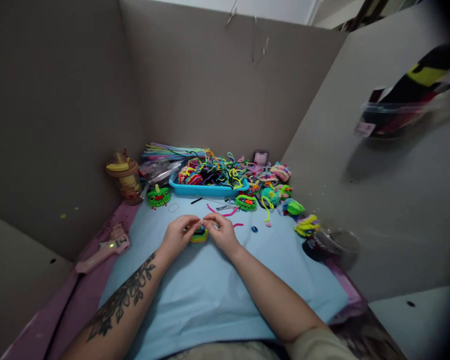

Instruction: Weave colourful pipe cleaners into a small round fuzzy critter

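My left hand (181, 233) and my right hand (220, 231) meet over the middle of the blue cloth (210, 290). Thumb and fingers of each are pinched together around something very small and pale, too tiny to name. Directly beneath the fingertips is a fuzzy yellow-and-green pipe-cleaner piece (199, 238) with a dark part on top, partly hidden by the fingers. Pink pipe-cleaner bits (230, 213) lie just beyond my right hand, and a shiny blue round piece (254, 229) is to its right.
A blue tray (210, 190) heaped with pipe cleaners stands at the back. Finished-looking fuzzy figures, such as a green one (159, 197) and a yellow one (306, 226), sit around it. On the left are a pink glue gun (104, 253) and a lidded cup (124, 177). Grey panels enclose the table.
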Action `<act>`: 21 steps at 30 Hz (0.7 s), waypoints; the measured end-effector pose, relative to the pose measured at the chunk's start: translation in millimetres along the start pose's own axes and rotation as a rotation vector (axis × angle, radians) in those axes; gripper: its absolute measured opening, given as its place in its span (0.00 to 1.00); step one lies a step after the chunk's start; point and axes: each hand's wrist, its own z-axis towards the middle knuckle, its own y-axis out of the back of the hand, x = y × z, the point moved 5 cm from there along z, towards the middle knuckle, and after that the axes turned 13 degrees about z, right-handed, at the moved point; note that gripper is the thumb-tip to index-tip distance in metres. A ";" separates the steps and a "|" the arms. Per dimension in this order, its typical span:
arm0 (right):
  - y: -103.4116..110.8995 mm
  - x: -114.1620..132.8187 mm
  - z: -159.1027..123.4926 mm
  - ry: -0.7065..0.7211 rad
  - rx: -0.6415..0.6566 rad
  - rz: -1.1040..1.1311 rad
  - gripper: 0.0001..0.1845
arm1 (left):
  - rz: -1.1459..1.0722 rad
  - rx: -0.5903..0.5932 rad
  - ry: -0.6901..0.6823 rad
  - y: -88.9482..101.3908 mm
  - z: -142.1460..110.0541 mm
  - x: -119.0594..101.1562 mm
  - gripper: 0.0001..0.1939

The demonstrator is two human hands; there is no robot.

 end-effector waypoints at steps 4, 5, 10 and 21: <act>3.4 -1.9 0.6 -0.014 -0.053 -0.015 0.09 | 0.010 -0.052 0.027 4.5 -0.3 1.5 0.11; 3.7 -1.9 0.9 -0.029 -0.062 -0.004 0.09 | 0.016 -0.060 0.023 4.8 -0.6 1.6 0.11; -0.1 -1.1 0.5 -0.074 -0.004 0.009 0.10 | 0.069 -0.029 -0.069 2.9 -1.7 -2.1 0.08; 6.8 -5.4 2.9 0.018 -0.037 0.021 0.05 | 0.140 0.093 -0.015 -4.0 0.6 1.2 0.13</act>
